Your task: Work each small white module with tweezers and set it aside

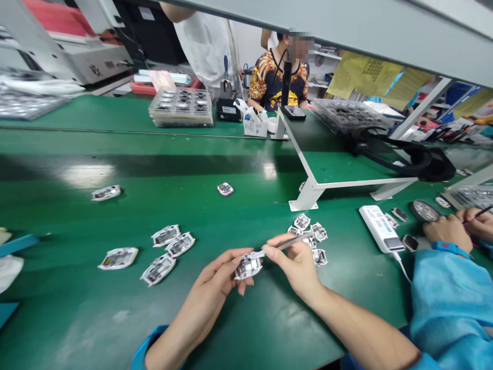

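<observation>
My left hand is closed around the edge of a small white-framed watch housing with bare electronics showing inside. In my right hand is a slim pair of metal tweezers, pinched between thumb and fingers. Their tip lies at the upper right rim of the housing, where my thumb partly hides it. Just behind my right hand, several similar housings sit in a loose cluster. To the left of my hands lie more of them, including three close together and one apart.
A co-worker's hands and blue sleeve are at the right, beside a white cabled device and a round dish. A white-legged stand rises behind my right hand. Stacked trays stand further back, where another person sits.
</observation>
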Available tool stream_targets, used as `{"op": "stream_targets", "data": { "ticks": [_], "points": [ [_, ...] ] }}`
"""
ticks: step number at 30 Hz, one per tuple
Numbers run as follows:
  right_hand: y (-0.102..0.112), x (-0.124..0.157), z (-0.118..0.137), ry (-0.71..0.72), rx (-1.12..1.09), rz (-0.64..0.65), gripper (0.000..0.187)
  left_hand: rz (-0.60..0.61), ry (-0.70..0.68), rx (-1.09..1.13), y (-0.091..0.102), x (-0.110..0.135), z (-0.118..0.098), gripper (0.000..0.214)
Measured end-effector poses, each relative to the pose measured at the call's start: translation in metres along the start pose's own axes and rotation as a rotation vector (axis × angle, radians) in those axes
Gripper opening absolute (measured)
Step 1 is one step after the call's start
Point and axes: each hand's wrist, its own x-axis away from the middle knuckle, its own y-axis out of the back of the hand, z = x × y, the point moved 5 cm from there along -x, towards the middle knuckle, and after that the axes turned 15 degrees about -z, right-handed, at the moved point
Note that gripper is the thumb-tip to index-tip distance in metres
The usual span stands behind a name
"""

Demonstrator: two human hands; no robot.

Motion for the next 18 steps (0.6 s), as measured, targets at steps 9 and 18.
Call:
{"op": "stream_targets", "data": {
  "ticks": [9,18],
  "points": [
    [-0.0044,0.0066,0.0049,0.108,-0.01,0.044,0.008,0.011,-0.036,-0.027,-0.0056,0.0066,-0.0004,0.028],
    [-0.0067,0.0084,0.0067,0.135,-0.031,0.107,0.01,0.032,-0.072,-0.081,-0.0032,0.0034,0.0032,0.031]
  ]
}}
